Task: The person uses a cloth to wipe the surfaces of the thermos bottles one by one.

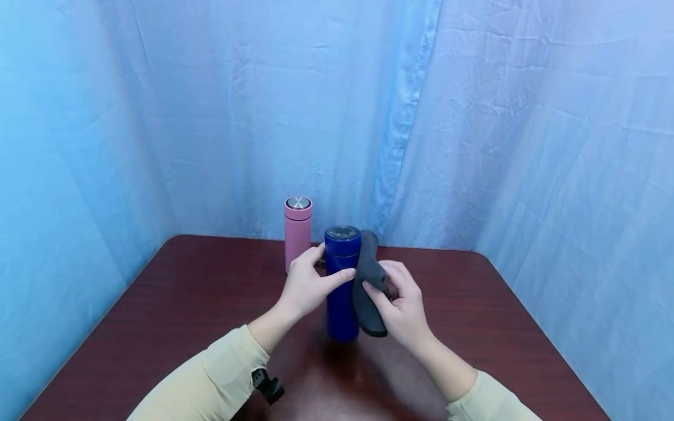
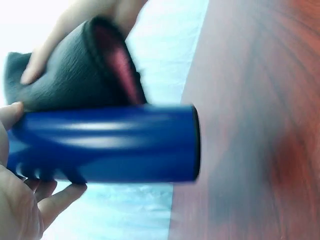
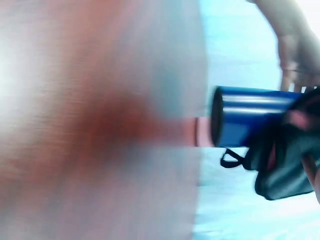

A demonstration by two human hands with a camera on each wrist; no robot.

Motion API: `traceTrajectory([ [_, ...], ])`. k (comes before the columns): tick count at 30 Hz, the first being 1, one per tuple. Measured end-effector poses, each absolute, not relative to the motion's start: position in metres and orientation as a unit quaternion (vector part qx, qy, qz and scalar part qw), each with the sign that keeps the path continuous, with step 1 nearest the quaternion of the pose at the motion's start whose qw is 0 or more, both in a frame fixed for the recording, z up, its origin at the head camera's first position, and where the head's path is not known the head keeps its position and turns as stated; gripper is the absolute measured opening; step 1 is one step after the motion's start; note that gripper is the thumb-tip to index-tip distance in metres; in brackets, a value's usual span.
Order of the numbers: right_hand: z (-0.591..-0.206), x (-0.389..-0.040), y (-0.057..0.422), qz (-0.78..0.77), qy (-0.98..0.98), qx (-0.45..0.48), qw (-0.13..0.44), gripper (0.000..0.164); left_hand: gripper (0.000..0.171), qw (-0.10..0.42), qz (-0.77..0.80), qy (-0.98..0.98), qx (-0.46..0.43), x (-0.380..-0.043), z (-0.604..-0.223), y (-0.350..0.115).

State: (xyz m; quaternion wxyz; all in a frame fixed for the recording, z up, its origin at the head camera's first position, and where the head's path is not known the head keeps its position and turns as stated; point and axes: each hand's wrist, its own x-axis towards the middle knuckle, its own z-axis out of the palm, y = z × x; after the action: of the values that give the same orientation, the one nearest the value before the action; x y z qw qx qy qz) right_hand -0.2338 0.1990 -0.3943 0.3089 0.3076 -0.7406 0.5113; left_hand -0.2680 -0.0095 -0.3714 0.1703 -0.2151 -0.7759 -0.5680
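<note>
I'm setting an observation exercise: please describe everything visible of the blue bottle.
The blue bottle is a glossy cylinder, perhaps painted metal. Its lid, above a seam, has a dark patterned disc on top; the base has a black rim. It is upright, held above the table by the left hand, which grips its upper half. A dark grey pouch appears to touch its right side.

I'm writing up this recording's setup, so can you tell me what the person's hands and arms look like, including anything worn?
The left hand and right hand are both ungloved. Pale yellow fabric sleeves cover the arms, ending short of the hands. A small, angular black device sits by the left cuff; no cable shows.
</note>
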Motion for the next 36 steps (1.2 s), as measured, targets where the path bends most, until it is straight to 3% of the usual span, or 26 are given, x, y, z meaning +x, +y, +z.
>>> traceTrajectory([
  [4,-0.397,-0.241,0.2,0.425,-0.736,0.371,0.374,0.033,0.049,0.177,-0.578,-0.767,-0.214,-0.267,-0.368,-0.009],
  [11,-0.405,-0.244,0.197,0.075,-0.639,0.579,0.501,0.014,0.047,0.193,-0.575,-0.767,-0.208,-0.273,-0.363,-0.012],
  [14,-0.401,-0.245,0.192,0.003,-0.601,0.594,0.535,0.017,0.049,0.193,-0.561,-0.774,-0.221,-0.274,-0.365,-0.01],
  [18,-0.406,-0.241,0.185,-0.035,-0.622,0.578,0.527,0.021,0.05,0.192,-0.557,-0.776,-0.224,-0.274,-0.367,-0.01],
  [25,-0.423,-0.227,0.188,-0.098,-0.675,0.619,0.39,0.028,0.05,0.184,-0.586,-0.762,-0.206,-0.274,-0.356,-0.017],
  [32,-0.388,-0.24,0.206,-0.01,-0.61,0.619,0.494,0.02,0.045,0.177,-0.592,-0.759,-0.205,-0.271,-0.355,-0.019],
  [36,-0.382,-0.238,0.199,0.001,-0.6,0.621,0.504,0.019,0.046,0.171,-0.59,-0.759,-0.216,-0.269,-0.357,-0.016],
])
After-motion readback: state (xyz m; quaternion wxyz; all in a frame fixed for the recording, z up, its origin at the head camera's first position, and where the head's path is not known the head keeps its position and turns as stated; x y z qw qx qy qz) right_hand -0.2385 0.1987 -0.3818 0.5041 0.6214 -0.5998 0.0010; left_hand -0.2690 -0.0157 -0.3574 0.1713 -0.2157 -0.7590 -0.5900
